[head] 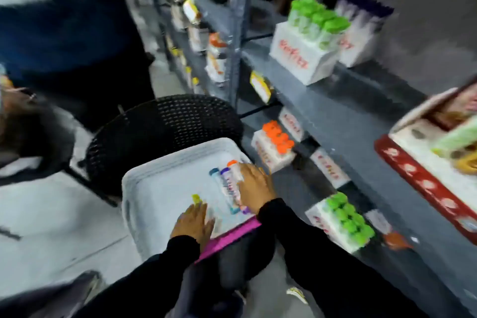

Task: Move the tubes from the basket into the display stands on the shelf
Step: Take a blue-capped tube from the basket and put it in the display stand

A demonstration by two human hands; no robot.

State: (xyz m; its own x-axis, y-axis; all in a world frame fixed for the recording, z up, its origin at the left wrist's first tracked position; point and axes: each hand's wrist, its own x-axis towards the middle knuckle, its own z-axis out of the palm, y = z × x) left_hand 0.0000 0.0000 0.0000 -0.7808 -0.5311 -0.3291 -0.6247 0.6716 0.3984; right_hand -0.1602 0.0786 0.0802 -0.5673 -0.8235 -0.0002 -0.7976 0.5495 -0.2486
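A white basket (pixel 144 178) rests on a black chair, with several tubes lying in it. My left hand (pixel 194 222) lies over a yellow-capped tube (pixel 196 199) near the basket's front. My right hand (pixel 255 186) covers an orange-capped tube (pixel 233 166); blue-capped (pixel 215 175) and purple-capped (pixel 226 178) tubes lie beside it. The frame is blurred, so neither grip is clear. White display stands hold tubes on the shelves to the right: orange-capped (pixel 276 144) and green-capped (pixel 343 219) ones low down, another green-capped one (pixel 309 36) higher up.
The black mesh chair (pixel 160 126) stands under the basket. Another person in dark blue (pixel 64 41) stands at the left. A red and white carton (pixel 433 170) sits on the shelf at right. A purple-capped stand (pixel 361 31) is behind the upper green one.
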